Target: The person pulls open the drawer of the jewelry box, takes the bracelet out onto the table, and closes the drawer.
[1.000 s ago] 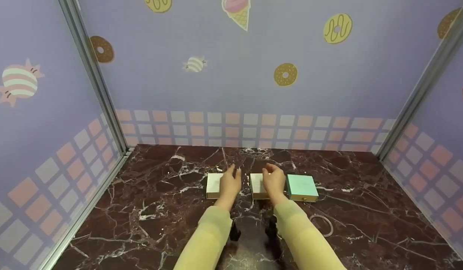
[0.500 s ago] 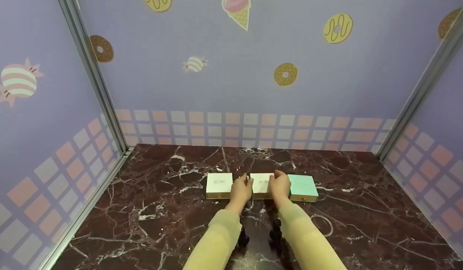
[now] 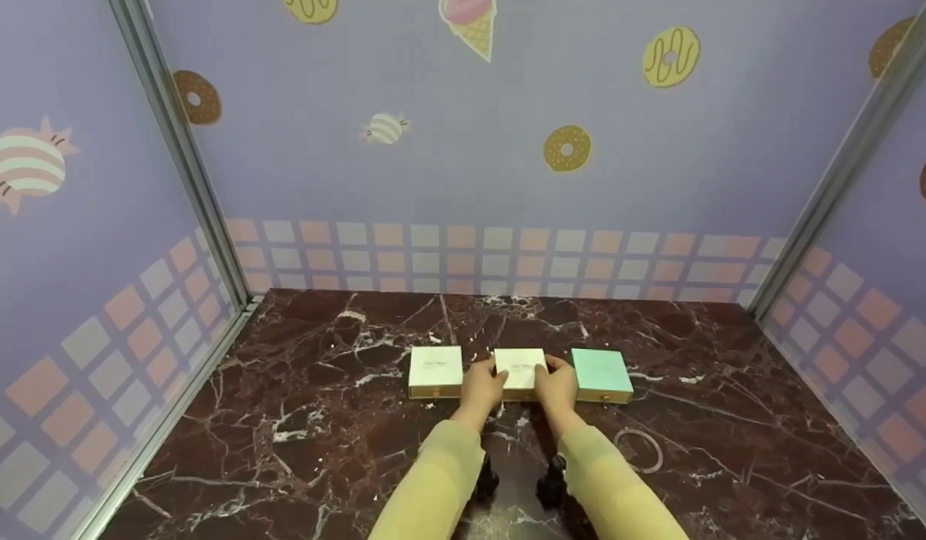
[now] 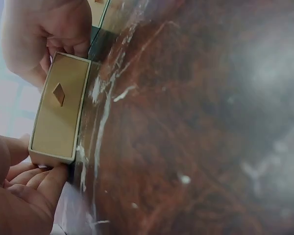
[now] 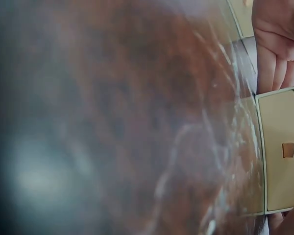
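Note:
Between my two hands is a small white-topped drawer box [image 3: 518, 367] with a gold front, the middle one of a row of three. My left hand [image 3: 481, 386] grips its left side, thumb at the top edge and fingers along the side. From the right, my right hand [image 3: 557, 388] holds it the same way. In the left wrist view the gold drawer front [image 4: 61, 117] faces me, with a small brown pull tab [image 4: 59, 94]. The right wrist view shows the same box front [image 5: 283, 176] at its right edge. Whether the box is off the table cannot be told.
Another white drawer box [image 3: 436, 366] stands just left of my left hand, and a mint-green one [image 3: 602, 370] just right of my right hand. A pale ring [image 3: 658, 454] lies nearer me on the dark marbled table [image 3: 320, 450]. Patterned panels [image 3: 373, 180] enclose the back and sides.
My left hand has moved right, away from the left box, to the middle box's left side. My right hand has settled on its right side; both now hold it, and it has shifted slightly.

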`<state>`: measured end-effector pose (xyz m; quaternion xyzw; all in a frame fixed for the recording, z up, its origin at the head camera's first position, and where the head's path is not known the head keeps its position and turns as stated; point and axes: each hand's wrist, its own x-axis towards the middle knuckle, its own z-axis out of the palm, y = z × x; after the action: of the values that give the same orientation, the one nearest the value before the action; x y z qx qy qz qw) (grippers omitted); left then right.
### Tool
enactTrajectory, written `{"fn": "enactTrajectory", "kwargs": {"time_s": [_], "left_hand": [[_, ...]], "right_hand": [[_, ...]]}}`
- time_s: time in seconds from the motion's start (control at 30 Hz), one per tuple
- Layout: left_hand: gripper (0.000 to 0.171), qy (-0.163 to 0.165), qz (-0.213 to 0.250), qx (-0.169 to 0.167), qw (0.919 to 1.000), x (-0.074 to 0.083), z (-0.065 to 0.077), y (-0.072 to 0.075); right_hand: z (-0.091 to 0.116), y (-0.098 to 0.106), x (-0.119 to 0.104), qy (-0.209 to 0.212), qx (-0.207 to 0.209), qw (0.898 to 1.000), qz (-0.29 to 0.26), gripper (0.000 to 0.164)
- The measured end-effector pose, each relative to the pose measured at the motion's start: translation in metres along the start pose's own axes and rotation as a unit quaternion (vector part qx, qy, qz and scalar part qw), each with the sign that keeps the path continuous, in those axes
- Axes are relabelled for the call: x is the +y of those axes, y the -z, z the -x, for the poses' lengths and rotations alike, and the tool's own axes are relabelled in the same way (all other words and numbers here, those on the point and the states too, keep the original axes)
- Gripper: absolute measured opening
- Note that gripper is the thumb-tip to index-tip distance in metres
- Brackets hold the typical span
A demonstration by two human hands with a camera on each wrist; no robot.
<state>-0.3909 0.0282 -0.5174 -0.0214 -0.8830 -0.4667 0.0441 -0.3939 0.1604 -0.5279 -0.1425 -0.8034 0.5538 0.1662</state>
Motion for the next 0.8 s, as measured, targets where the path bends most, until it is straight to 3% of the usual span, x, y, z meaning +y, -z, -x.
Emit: {"fn": "enactTrajectory", "kwargs": {"time_s": [0.3, 0.53, 0.8], "left_hand": [[0.046, -0.004, -0.005, -0.001, 1.0, 0.0, 0.001, 0.001], [0.048, 0.002, 0.013, -0.02, 0.9997, -0.002, 0.006, 0.005], [0.049, -0.016, 0.009, -0.039, 0.9991, -0.004, 0.017, 0.012]], "right_hand": [[0.001, 0.0, 0.004, 0.004, 0.001, 0.999, -0.037, 0.036], [0.006, 0.003, 0.004, 0.001, -0.009, 0.999, -0.038, 0.036], [0.015, 0.006, 0.002, 0.0, -0.025, 0.999, -0.032, 0.036]]}}
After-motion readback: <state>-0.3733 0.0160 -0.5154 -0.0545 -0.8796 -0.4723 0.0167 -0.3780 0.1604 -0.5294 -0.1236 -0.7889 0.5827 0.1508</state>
